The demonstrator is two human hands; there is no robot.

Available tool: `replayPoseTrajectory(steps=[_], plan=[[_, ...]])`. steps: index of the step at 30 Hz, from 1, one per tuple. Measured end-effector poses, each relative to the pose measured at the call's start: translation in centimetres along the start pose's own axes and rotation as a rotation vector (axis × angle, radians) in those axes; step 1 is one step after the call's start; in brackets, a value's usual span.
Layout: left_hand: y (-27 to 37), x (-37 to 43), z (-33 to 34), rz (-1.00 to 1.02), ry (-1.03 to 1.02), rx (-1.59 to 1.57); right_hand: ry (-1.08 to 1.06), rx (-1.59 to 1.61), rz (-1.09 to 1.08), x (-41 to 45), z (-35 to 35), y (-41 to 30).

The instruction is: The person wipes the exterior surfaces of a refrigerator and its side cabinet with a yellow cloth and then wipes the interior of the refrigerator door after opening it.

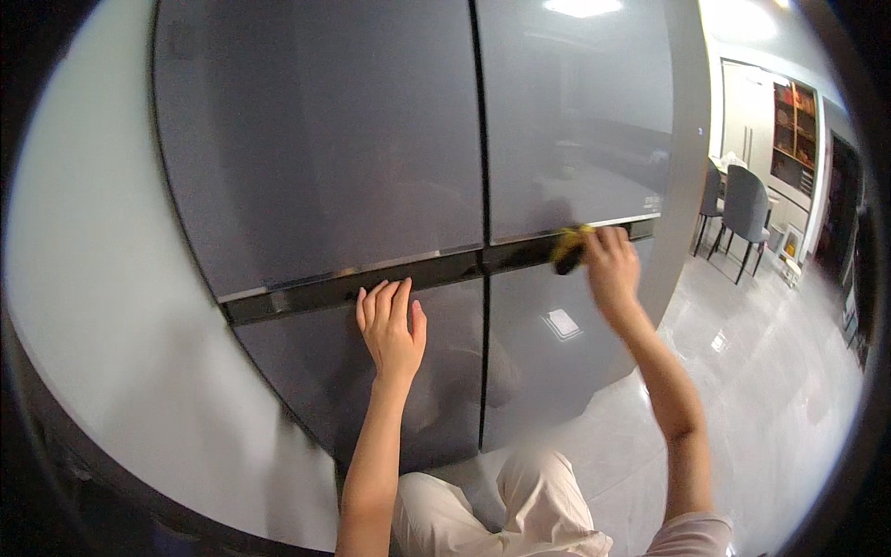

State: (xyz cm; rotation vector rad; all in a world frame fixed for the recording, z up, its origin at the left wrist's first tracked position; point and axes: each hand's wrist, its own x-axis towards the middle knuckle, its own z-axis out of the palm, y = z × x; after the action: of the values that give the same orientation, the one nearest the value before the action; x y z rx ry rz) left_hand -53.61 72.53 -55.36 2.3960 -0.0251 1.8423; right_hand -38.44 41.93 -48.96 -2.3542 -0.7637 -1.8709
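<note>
A tall grey refrigerator (334,139) with four glossy doors fills the view before me. Between its upper and lower doors runs a dark handle recess (418,273). My left hand (392,327) rests with its fingertips on the top edge of the lower left door (299,376), holding nothing. In my right hand (612,268) is a yellow and black cloth or brush, blurred, a yellow-black cleaning item (572,249) whose exact kind I cannot tell. It meets the recess above the lower right door (550,390).
A pale wall (90,244) flanks the refrigerator on the left, and a panel (686,139) borders it on the right. Beyond lie a shiny tiled floor (738,390), a grey chair (745,202) by a table, and a cabinet with open shelves (793,132). My knees (543,487) are bent below.
</note>
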Motion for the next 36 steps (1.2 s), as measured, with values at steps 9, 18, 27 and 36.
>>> replayPoseTrajectory(steps=[9,18,27,36], plan=[[3.3,-0.7,5.5,0.133,0.075,0.067,0.145,0.510,-0.289,1.6,2.3,-9.6],[6.9,-0.3,7.7,0.013,0.092,0.110,-0.053,-0.004,-0.259,-4.5,5.9,13.4],[13.5,2.4,14.1,0.279,-0.064,0.105,0.490,0.333,0.199,-8.0,9.0,13.3],[13.4,2.0,14.3,0.336,-0.015,0.318,0.432,0.211,0.192,-9.2,13.5,18.8]])
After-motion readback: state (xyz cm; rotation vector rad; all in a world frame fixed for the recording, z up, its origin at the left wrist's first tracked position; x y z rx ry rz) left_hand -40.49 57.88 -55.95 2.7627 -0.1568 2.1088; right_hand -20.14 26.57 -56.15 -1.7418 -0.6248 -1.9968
